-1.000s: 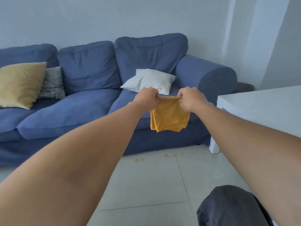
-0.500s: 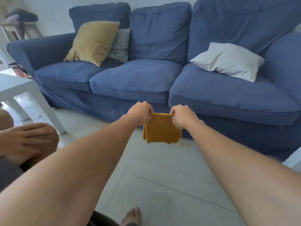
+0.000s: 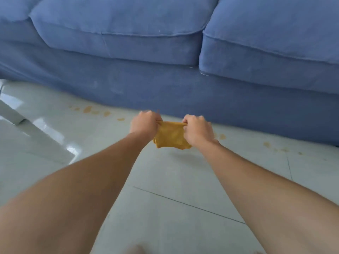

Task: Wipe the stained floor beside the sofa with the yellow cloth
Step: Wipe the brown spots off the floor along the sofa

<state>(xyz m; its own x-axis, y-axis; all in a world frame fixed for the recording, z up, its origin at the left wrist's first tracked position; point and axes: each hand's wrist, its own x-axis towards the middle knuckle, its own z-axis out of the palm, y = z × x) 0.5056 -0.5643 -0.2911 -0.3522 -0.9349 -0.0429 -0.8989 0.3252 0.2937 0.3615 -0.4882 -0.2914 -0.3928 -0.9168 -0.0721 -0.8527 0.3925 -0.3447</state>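
Note:
A folded yellow cloth [image 3: 170, 136] hangs between my two fists just above the pale tiled floor [image 3: 183, 180], close to the sofa's base. My left hand [image 3: 145, 123] grips its upper left corner and my right hand [image 3: 197, 128] grips its upper right corner. Orange-brown stains [image 3: 88, 109] dot the floor to the left along the foot of the blue sofa [image 3: 165, 85]. More stains [image 3: 266, 144] lie to the right of my hands. The cloth's lower edge hangs free; I cannot tell whether it touches the tiles.
The sofa's front skirt and two seat cushions [image 3: 117, 24] fill the top of the view. A white table leg [image 3: 12, 114] stands on the floor at the left edge. Tile joints cross the floor in front of me.
The view has dropped and closed in on the floor at the sofa's base. Both hands, still holding the cloth stretched between them, have come down close to the stained tiles.

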